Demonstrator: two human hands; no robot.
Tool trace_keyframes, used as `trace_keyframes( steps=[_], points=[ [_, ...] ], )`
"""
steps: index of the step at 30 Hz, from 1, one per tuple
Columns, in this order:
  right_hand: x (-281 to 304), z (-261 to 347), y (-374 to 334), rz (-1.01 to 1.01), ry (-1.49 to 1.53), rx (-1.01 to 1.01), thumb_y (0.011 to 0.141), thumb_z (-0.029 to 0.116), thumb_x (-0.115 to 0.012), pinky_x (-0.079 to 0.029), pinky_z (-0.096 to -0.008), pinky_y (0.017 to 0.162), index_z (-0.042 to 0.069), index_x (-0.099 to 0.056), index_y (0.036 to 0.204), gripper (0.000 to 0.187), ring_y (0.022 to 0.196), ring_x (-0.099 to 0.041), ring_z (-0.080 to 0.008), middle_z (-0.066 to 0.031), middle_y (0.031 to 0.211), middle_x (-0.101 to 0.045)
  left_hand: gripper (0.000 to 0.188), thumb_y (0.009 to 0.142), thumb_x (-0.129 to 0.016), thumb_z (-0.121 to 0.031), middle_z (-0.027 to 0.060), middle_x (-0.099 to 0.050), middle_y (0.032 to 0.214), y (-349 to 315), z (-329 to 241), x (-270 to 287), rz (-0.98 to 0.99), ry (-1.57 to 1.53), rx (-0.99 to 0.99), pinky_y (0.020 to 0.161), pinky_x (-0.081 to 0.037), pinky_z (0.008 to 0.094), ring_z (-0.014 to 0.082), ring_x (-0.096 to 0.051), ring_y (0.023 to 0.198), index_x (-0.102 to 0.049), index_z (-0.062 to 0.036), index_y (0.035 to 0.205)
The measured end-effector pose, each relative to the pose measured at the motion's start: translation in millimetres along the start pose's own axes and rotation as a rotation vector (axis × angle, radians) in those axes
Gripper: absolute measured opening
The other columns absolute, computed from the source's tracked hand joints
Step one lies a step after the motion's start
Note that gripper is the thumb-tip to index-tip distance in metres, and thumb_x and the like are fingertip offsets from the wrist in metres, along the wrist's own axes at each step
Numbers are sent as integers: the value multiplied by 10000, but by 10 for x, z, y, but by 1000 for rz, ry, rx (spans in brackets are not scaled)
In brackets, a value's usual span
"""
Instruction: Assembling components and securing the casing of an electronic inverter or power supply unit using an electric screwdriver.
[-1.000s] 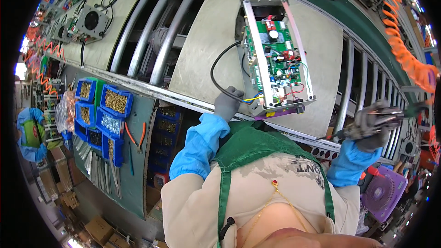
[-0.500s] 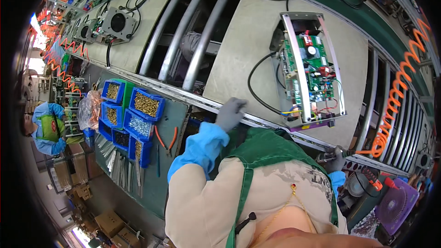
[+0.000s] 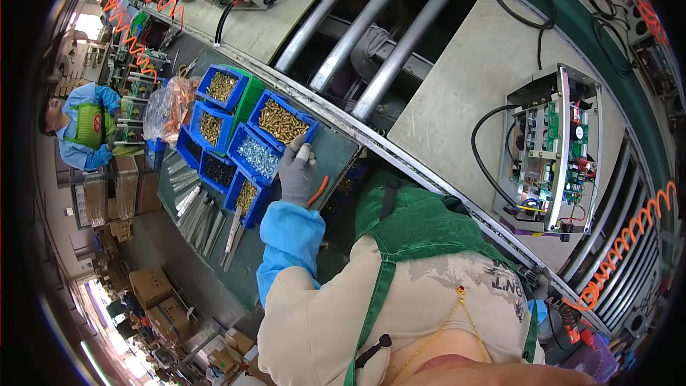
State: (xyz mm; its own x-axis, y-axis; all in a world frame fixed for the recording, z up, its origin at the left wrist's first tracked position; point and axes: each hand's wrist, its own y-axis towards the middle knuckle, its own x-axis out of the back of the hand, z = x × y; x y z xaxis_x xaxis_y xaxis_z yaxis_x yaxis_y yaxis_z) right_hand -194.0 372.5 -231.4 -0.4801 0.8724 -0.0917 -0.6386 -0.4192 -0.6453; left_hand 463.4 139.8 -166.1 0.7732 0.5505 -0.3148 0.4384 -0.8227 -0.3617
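Note:
My left hand (image 3: 298,174), in a grey glove, is at the near edge of a blue bin of brass screws (image 3: 281,121). Its fingertips are drawn together; whether anything small is between them is hidden. Beside it stands a blue bin of silver screws (image 3: 257,156). Red-handled pliers (image 3: 319,191) lie partly under this hand. My right hand (image 3: 541,284), gloved too, is low beside the conveyor edge, wrapped round a power screwdriver mostly hidden by my body. An open metal chassis with green circuit boards (image 3: 554,150) rests on a pale board (image 3: 443,111) ahead to the right.
More blue bins, one with black screws (image 3: 218,170), stand on the green bench beside metal strips (image 3: 196,218). Bare conveyor rollers (image 3: 407,46) lie between boards. An orange coiled hose (image 3: 629,236) hangs at right. A person in a green vest (image 3: 89,126) is far left.
My left hand has moved left from the conveyor edge to the screw bins. My view has turned left, so the chassis sits further right. The right hand stays low by the conveyor.

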Motion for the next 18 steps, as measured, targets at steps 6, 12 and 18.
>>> trace_keyframes(
  steps=[6,12,18],
  points=[
    [249,129,107,127,-162,18,738,114,-551,-492,-426,897,67,-542,1172,437,975,-588,-294,-153,1061,-601,308,883,-560,-72,25,-559,949,-128,53,-291,161,-353,109,653,-436,222,91,-504,756,-535,-66,1189],
    [48,-26,134,-106,-219,-30,736,-25,-579,-546,-341,762,19,-595,1084,350,923,-613,-233,-110,1036,-614,353,806,-609,-66,132,-609,978,70,644,442,-62,1162,-405,833,-478,337,243,-601,894,-560,29,1142],
    [-6,-352,-51,-181,-288,415,633,69,-627,-452,-311,818,13,-641,954,326,865,-566,-194,-59,898,-617,291,819,-595,-80,140,-612,1032,-18,490,-789,84,1069,-490,770,-470,309,215,-594,869,-596,17,1093]
  ],
)
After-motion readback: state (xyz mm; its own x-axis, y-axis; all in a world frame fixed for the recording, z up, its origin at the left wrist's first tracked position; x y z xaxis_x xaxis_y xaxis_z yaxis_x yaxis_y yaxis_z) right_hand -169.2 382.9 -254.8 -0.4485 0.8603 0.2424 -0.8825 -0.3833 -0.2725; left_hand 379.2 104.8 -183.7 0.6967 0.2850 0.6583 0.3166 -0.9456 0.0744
